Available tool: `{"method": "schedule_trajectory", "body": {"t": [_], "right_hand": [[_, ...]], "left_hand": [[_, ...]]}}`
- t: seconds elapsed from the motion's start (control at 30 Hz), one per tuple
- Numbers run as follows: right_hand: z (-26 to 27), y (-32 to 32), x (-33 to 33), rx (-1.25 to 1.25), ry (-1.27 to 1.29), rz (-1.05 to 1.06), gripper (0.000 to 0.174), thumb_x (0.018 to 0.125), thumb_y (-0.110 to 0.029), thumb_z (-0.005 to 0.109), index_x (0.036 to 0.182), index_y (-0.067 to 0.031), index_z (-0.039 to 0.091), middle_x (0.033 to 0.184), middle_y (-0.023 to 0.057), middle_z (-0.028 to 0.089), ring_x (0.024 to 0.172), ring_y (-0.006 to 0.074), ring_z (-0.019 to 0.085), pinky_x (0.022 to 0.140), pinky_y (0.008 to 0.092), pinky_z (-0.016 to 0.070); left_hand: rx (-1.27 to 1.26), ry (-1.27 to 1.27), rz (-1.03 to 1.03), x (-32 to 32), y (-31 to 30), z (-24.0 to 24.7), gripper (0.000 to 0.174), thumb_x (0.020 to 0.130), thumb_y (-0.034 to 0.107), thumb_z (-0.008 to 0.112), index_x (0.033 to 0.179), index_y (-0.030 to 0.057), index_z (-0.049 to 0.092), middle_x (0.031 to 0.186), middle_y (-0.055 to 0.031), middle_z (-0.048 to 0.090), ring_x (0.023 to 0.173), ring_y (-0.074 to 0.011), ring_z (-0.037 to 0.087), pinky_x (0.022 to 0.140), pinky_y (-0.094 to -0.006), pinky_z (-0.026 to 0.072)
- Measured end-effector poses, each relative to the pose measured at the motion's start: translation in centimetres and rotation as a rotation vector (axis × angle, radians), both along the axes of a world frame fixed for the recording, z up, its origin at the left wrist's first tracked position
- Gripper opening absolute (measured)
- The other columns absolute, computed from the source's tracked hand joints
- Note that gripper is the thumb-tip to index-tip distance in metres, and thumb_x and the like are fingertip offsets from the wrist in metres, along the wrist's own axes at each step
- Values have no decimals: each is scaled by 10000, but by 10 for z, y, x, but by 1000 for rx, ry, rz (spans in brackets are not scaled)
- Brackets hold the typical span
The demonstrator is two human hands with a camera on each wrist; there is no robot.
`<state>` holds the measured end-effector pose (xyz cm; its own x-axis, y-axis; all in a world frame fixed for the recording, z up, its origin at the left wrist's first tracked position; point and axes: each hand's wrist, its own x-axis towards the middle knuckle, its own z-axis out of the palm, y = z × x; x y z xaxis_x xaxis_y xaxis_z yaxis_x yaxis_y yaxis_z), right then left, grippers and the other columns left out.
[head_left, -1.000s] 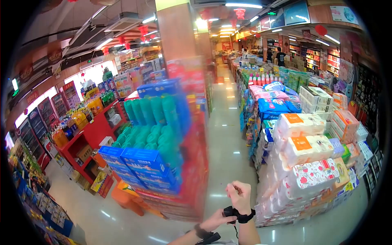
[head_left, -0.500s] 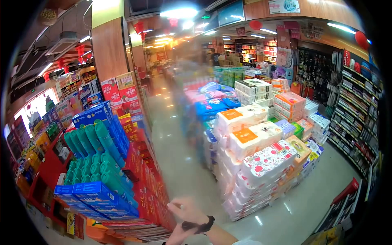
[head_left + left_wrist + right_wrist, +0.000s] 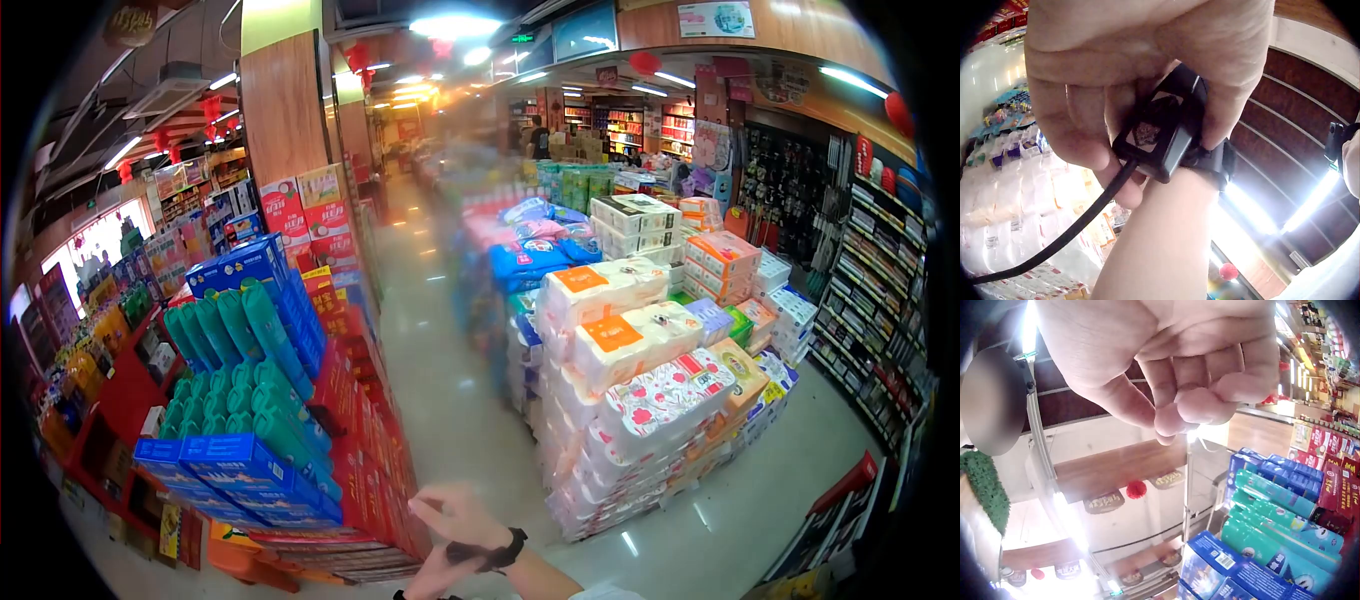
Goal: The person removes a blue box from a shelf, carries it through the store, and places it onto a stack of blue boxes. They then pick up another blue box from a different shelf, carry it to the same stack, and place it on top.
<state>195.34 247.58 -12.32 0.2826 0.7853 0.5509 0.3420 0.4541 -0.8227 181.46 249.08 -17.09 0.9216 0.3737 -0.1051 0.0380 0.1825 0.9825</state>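
My left hand (image 3: 440, 575) grips a small black camera unit (image 3: 1160, 134) on the right wrist, fingers on one side and thumb on the other. A black cable (image 3: 1063, 244) runs from that unit in the left wrist view, and a black strap (image 3: 516, 546) circles the right wrist. Raised in front of the body, my right hand (image 3: 462, 518) has loosely bent fingers with nothing between them. Its curled fingertips (image 3: 1207, 406) lie close to the thumb in the right wrist view. In the head view, the left hand partly hides the unit.
A stack of wrapped tissue packs (image 3: 650, 400) stands at right. On the left are blue boxes (image 3: 235, 462), green bottles (image 3: 225, 395) and red cartons (image 3: 365, 450). An aisle floor (image 3: 430, 340) runs between them. Shelves (image 3: 870, 300) line the far right.
The head view has swung to the right since a second ago, bringing the right-hand shelves into sight. Both hands now appear lower and further left. The left hand keeps its hold on the camera unit.
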Motion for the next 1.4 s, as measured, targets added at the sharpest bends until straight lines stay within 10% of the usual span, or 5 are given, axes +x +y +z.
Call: {"method": "schedule_trajectory", "body": {"t": [0.23,0.57,1.4], "right_hand": [[5,-4,5,36,-139,-131,156,875,-149,654,854,6,644,659,135,579,549,212,531,533,305,435],[-19,11,6,-80,-6,-2,210,874,-103,606,734,53,628,588,43,586,550,78,550,521,227,431],[-26,17,-6,-88,13,-16,206,866,-123,628,741,41,640,589,43,596,551,91,567,526,239,442]], "left_hand": [[-31,-49,-82,9,9,-27,321,899,104,649,1175,-42,575,1113,-85,635,1045,-165,580,913,-307,472],[40,-40,-108,6,12,-37,307,931,303,623,1099,47,604,908,0,658,831,-77,582,688,-240,447],[66,-132,-62,-10,20,-66,356,910,128,650,1226,-4,554,1015,-21,630,922,-106,563,825,-293,476]]}}
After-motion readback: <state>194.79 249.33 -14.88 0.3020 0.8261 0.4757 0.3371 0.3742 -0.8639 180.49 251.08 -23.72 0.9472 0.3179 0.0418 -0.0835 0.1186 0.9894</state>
